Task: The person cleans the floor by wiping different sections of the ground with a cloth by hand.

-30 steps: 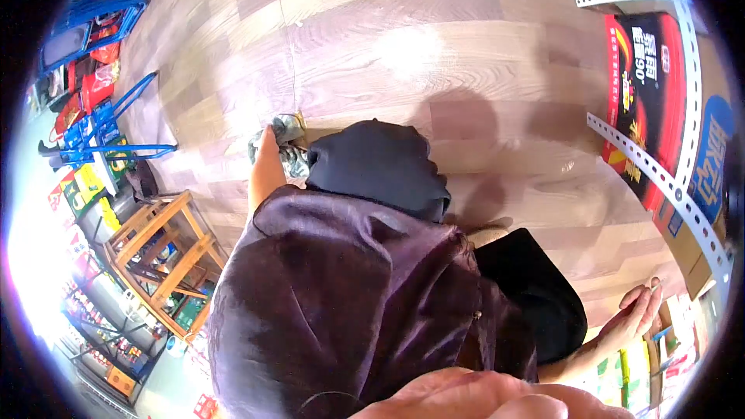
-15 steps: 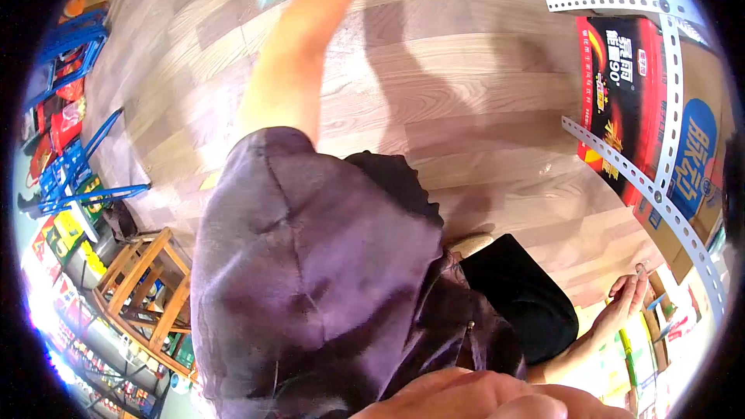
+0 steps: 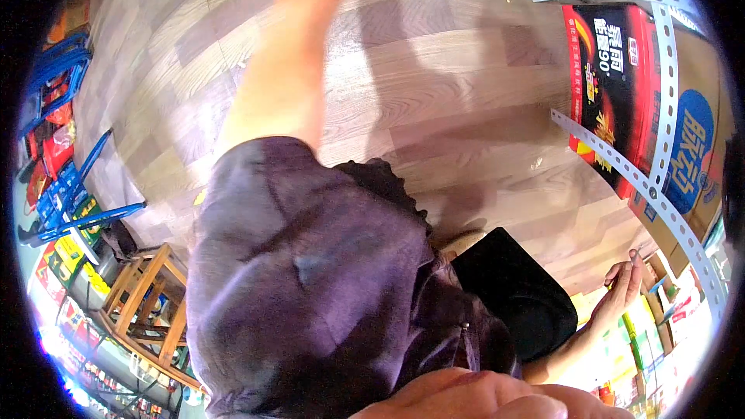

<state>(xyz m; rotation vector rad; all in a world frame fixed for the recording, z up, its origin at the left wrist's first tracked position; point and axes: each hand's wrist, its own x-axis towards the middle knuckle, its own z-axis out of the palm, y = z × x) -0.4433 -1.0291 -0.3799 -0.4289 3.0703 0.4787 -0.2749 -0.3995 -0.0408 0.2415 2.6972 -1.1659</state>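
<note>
My right hand [image 3: 618,289] is at the lower right, past a black sleeve [image 3: 516,295]. Its fingers point up and away, at least one of them stretched out and another partly bent. I see nothing held in it. Nearest to the hand are yellow and green packages [image 3: 640,334] on the right side, and I cannot tell whether it touches them. My left hand does not show in this view. A dark purple garment [image 3: 303,264] covers my body in the middle, and a bare leg [image 3: 279,70] reaches forward over the wood-patterned floor [image 3: 434,54].
On the right, a white perforated metal frame [image 3: 663,93] stands before a black and red carton [image 3: 613,70] and a brown carton with a blue label [image 3: 691,151]. To the left are a blue metal-framed stand [image 3: 66,194], a wooden stool [image 3: 147,302] and shelves of goods [image 3: 101,380].
The floor and cartons have shifted slightly in view. My forward foot has moved up, almost out of sight. My right hand keeps nearly the same pose beside the packages.
</note>
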